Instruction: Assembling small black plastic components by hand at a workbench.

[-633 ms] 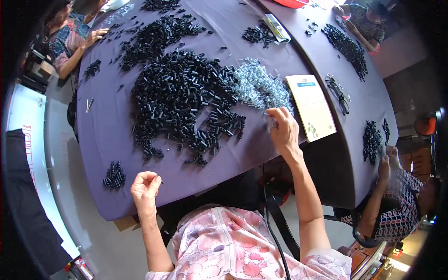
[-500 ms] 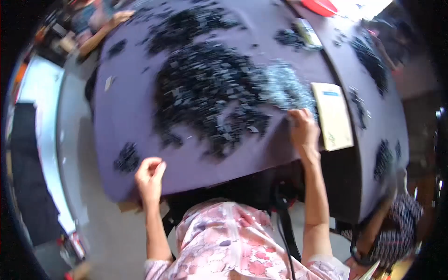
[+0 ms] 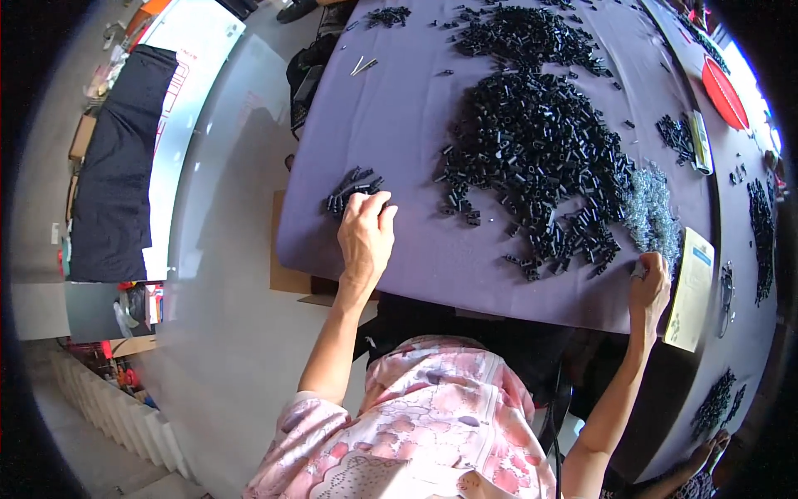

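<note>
We see our left hand over the near right edge of a small pile of black tubes on the table, its fingers bent and drawn narrow. The pile lies just beyond those fingers and to their left, partly hidden under them, so we cannot tell whether they touch it or pinch a tube. The tubes' long axes, where we can make them out, slant in mixed directions rather than in one neat row. The left hand is clearly the nearer one to this pile; our right hand is well apart, off to the right. Its fingers are close together at the near edge of a heap of clear pieces, and something pale shows at their tips, though we cannot tell what they hold. The big heap of black tubes spreads between the two hands, beyond the fingers of both, and a yellow booklet lies just right of the right fingers.
</note>
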The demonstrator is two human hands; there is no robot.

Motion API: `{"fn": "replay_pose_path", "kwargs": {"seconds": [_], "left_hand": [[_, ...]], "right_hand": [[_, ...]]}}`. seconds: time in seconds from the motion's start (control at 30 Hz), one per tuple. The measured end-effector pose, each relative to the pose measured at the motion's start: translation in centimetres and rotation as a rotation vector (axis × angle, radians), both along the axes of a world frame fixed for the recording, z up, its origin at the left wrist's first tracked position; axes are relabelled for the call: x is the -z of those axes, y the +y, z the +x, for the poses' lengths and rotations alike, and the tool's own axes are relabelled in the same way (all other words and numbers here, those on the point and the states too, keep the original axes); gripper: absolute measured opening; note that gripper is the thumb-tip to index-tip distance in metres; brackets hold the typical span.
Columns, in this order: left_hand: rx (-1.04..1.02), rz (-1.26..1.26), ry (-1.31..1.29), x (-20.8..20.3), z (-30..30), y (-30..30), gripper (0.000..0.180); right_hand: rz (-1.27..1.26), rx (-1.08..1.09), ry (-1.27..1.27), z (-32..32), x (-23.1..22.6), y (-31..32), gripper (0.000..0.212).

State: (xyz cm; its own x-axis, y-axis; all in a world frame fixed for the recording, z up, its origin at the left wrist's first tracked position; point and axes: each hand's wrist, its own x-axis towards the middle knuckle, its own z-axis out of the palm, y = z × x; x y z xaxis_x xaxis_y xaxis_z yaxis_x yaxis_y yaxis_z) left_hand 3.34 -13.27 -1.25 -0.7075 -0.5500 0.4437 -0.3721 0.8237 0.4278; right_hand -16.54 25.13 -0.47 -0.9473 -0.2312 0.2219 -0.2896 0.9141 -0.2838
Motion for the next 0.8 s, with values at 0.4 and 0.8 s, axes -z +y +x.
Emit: {"fn": "replay_pose_path", "kwargs": {"seconds": [0.4,0.8], "left_hand": [[0.241,0.197,-0.028,-0.1,-3.4,4.4,0.011],[0.165,0.717,0.181,0.0,-1.6,5.4,0.011]], "right_hand": [[-0.203,0.03,-0.086,-0.4,0.6,0.1,0.023],[-0.19,-0.144,0.061,1.9,1.0,0.0,0.042]]}}
